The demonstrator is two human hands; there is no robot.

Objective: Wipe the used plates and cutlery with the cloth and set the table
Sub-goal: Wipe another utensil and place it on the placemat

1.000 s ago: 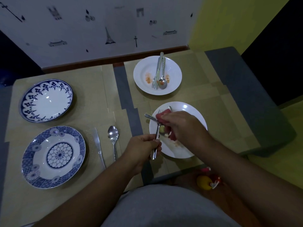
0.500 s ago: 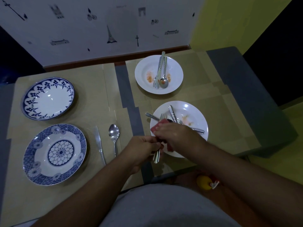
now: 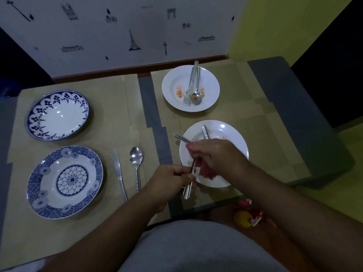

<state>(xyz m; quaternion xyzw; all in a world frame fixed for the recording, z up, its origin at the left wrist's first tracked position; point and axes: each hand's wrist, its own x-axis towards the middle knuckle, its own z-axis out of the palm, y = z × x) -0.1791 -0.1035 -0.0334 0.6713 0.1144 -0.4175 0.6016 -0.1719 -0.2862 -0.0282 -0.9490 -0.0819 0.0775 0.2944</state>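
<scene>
Wiping fork [image 3: 187,190] still, cloth [image 3: 205,171] in right hand [image 3: 218,156].

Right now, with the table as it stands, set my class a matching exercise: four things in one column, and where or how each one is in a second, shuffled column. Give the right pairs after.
Things
1. pink cloth
2. far white plate
3. loose spoon
4. fork

Place or state
A. lies on the table beside a knife
B. handle gripped by the left hand
C. smeared with orange
D. bunched in the right hand

Pairs: 1-D, 2-C, 3-A, 4-B
</scene>
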